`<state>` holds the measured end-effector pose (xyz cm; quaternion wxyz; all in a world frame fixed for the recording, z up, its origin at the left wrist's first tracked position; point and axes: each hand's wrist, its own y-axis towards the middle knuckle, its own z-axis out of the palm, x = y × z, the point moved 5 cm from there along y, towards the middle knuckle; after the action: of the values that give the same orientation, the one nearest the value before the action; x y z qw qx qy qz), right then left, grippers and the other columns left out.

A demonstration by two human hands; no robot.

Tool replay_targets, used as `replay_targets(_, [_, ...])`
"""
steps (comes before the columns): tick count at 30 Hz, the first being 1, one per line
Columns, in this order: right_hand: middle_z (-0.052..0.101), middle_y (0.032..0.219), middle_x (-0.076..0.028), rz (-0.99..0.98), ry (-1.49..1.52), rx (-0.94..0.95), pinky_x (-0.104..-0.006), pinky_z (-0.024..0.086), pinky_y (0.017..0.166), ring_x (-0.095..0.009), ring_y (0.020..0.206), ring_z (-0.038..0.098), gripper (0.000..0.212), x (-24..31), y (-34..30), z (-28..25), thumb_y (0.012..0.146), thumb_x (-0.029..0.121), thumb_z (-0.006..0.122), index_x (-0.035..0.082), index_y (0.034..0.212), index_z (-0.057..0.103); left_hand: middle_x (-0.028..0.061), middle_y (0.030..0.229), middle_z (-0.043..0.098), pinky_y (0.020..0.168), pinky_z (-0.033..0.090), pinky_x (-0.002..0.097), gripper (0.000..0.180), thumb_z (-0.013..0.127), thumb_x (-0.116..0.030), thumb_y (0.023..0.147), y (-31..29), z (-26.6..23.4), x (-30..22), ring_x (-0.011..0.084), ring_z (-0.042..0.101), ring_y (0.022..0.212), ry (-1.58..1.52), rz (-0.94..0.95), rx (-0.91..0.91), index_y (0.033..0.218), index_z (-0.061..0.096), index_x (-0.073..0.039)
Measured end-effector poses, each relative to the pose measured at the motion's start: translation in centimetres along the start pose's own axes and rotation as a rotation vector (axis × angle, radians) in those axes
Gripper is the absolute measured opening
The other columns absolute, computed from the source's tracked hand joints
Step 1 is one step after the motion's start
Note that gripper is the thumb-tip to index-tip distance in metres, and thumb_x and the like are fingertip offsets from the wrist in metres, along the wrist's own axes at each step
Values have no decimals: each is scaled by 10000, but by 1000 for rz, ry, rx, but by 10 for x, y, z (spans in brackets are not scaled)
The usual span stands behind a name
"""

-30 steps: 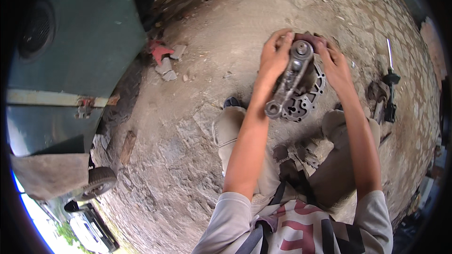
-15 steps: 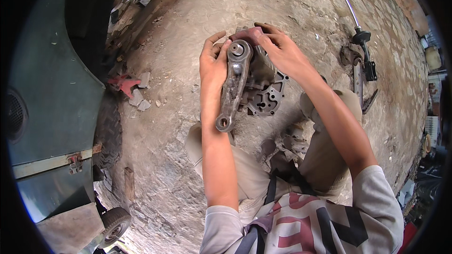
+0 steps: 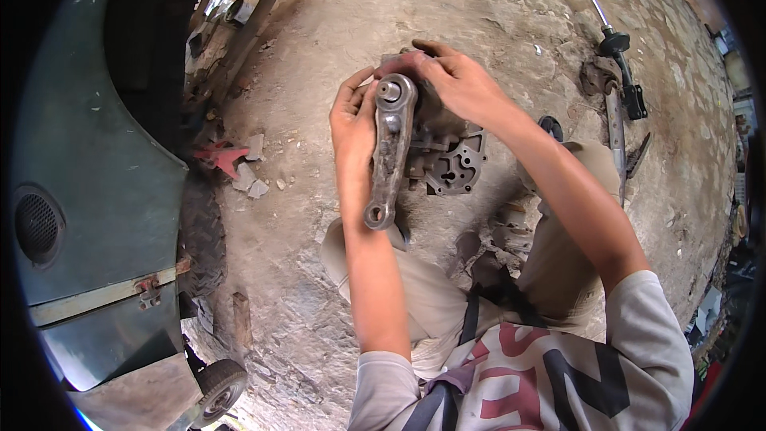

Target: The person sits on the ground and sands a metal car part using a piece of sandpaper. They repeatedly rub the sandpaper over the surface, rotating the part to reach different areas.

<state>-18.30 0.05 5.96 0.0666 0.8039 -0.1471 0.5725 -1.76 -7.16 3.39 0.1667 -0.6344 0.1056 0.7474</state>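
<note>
A long dark metal arm (image 3: 389, 152) is seen near the centre of the frame, with its pin end up and its small ring end down, over the left forearm (image 3: 363, 271); whether the forearm is touched by it cannot be told. Beside the upper end, the left hand (image 3: 353, 116) is placed with its fingers bent and pressed near each other, but what is pinched by their tips is hidden. By the right hand (image 3: 459, 80) a reddish strip (image 3: 403, 64) is pinched between thumb and bent fingers, just behind the pin end.

To the right of the arm, a metal casting with holes (image 3: 456, 166) is seen. In the upper right a shock absorber (image 3: 614, 44) is laid on the stony floor (image 3: 511, 24), and on the left a green vehicle panel (image 3: 104, 168) is seen.

As a judgement, the arm could be tipped toward the casting if its heavy end were poorly supported by the left hand; the strip could be lost if the right thumb were loosened, and the fingers could be scraped by the rough metal
</note>
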Motion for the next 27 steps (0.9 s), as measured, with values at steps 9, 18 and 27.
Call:
replay_targets(9, [572,1417,-176,-157,-67,-115,-393,430,1076,-378,1289,550,510,2,-4,-7,1038,362,448,-63,1037,729,105,1071,701,763,547,265,368,578,-225,1037,-8,2,0,129,664,903,-68,-40,-44,1319,584,12])
replay_targets(18, [605,1359,-195,-82,-8,-59,-406,457,1034,-413,1214,590,505,9,-6,-8,1037,352,455,-83,1032,711,160,1265,632,955,503,348,487,509,-340,1062,-33,11,-25,229,632,1104,-64,-108,20,1405,497,7])
replay_targets(27, [675,1230,-200,-4,68,71,-368,477,1007,-264,1149,643,568,5,-4,2,1055,414,443,-3,1438,487,147,1423,547,1003,484,359,783,338,-635,1031,-25,1,-6,235,567,1249,-121,-176,41,1496,371,-5])
